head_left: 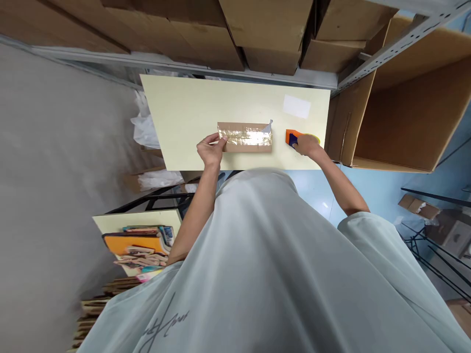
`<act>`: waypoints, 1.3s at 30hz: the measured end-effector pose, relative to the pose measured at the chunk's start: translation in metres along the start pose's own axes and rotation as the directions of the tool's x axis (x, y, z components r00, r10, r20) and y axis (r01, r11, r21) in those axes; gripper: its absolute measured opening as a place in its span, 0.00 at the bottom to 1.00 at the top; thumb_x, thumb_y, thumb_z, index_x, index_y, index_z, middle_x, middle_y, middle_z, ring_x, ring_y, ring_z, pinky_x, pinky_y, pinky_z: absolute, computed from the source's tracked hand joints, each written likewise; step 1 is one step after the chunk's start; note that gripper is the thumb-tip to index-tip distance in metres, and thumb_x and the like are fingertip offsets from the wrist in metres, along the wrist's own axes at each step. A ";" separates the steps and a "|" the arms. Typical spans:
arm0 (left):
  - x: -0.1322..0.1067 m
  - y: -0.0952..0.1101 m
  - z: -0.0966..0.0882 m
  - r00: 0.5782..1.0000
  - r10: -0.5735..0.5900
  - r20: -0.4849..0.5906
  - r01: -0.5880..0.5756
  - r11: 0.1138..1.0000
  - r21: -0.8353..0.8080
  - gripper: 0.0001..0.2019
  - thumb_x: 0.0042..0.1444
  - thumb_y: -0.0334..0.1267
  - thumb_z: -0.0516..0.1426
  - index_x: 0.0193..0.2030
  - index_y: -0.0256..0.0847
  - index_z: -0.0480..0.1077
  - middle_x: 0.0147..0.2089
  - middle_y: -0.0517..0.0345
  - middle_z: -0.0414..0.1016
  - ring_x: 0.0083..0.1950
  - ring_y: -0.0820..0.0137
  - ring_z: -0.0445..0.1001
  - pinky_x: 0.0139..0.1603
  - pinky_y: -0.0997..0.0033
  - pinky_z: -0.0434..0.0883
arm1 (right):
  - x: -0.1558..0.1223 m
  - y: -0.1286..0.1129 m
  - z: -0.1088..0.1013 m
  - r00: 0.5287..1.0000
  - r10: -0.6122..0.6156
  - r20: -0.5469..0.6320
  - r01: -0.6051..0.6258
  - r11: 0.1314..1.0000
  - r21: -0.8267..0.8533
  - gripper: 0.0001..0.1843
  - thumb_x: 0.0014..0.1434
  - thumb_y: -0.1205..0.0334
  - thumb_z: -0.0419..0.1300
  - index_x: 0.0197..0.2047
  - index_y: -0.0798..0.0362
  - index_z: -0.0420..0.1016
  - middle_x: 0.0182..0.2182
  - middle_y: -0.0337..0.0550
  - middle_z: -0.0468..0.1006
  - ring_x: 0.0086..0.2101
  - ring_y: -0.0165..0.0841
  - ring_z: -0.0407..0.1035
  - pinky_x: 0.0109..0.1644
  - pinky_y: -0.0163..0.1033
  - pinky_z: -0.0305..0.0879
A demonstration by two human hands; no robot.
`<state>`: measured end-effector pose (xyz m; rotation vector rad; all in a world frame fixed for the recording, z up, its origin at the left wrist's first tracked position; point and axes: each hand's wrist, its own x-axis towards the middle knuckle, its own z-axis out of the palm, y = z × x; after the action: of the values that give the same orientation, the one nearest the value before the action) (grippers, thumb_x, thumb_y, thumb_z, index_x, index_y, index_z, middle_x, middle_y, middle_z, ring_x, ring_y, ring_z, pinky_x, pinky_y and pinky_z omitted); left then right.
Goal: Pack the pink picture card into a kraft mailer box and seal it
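A flat brown cardboard parcel point(246, 137) lies in the middle of a pale yellow table point(184, 113), with shiny clear tape along its top and a loose tape end sticking up at its right corner. My left hand point(211, 149) pinches the parcel's left end with curled fingers. My right hand point(307, 145) is closed on an orange and blue tape dispenser point(292, 138) just right of the parcel; a bit of yellow shows behind the hand.
A white label point(296, 106) lies at the table's far right. Cardboard boxes point(265, 29) fill the shelf behind, and an open box point(401, 113) stands to the right. White plastic bags point(145, 127) hang left of the table. A lower table holds stacked books point(142, 245).
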<state>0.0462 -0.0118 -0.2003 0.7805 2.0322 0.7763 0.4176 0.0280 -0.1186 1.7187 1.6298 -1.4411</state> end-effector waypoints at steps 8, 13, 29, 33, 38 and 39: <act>-0.036 0.106 0.000 0.810 0.568 0.148 -0.581 0.811 0.071 0.20 0.68 0.45 0.65 0.65 0.46 0.82 0.68 0.39 0.83 0.72 0.46 0.79 0.79 0.40 0.75 | -0.076 -0.063 -0.073 0.913 -0.020 -0.408 -0.025 0.994 -0.105 0.28 0.75 0.49 0.58 0.70 0.57 0.71 0.56 0.70 0.87 0.58 0.67 0.82 0.64 0.62 0.81; -0.043 0.236 0.008 0.462 0.865 0.194 -0.865 0.488 -0.115 0.22 0.81 0.53 0.54 0.71 0.52 0.80 0.76 0.45 0.79 0.79 0.51 0.76 0.85 0.42 0.70 | -0.089 -0.157 -0.147 0.785 -0.331 -0.524 0.190 0.933 -0.305 0.33 0.77 0.51 0.54 0.76 0.63 0.63 0.60 0.72 0.84 0.62 0.69 0.80 0.68 0.65 0.78; 0.055 0.273 -0.027 0.622 0.779 0.072 -0.774 0.627 -0.095 0.29 0.73 0.52 0.63 0.77 0.48 0.74 0.84 0.42 0.71 0.87 0.46 0.66 0.91 0.44 0.62 | 0.016 -0.369 -0.262 0.672 -0.533 -0.514 0.143 0.775 -0.616 0.25 0.84 0.66 0.55 0.77 0.70 0.67 0.76 0.69 0.75 0.76 0.48 0.70 0.87 0.49 0.54; 0.050 0.187 -0.035 0.769 0.632 0.097 -0.626 0.775 -0.084 0.29 0.72 0.54 0.64 0.75 0.47 0.75 0.81 0.40 0.74 0.82 0.46 0.73 0.84 0.42 0.72 | -0.003 -0.319 -0.219 0.414 -0.593 -0.691 0.260 0.804 -0.534 0.30 0.88 0.60 0.46 0.85 0.61 0.59 0.82 0.60 0.67 0.81 0.45 0.58 0.88 0.45 0.51; 0.029 0.061 -0.051 0.968 0.214 0.133 -0.211 0.977 -0.035 0.26 0.68 0.53 0.67 0.68 0.43 0.79 0.73 0.33 0.81 0.73 0.45 0.82 0.77 0.41 0.78 | -0.039 -0.198 -0.058 0.493 -0.204 -0.846 0.141 0.978 -0.154 0.37 0.85 0.58 0.31 0.87 0.54 0.59 0.84 0.57 0.64 0.85 0.44 0.53 0.88 0.59 0.57; 0.023 0.043 -0.051 0.977 0.156 0.146 -0.154 0.988 -0.026 0.25 0.68 0.53 0.67 0.66 0.43 0.80 0.72 0.34 0.82 0.72 0.46 0.83 0.77 0.43 0.78 | -0.044 -0.177 -0.021 0.557 -0.115 -0.823 0.092 0.993 -0.076 0.38 0.84 0.57 0.31 0.88 0.53 0.59 0.83 0.58 0.65 0.85 0.46 0.54 0.88 0.62 0.59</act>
<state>0.0029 0.0195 -0.1534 0.9682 1.8479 0.7954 0.2768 0.0691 -0.0083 2.5406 2.1884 -0.5832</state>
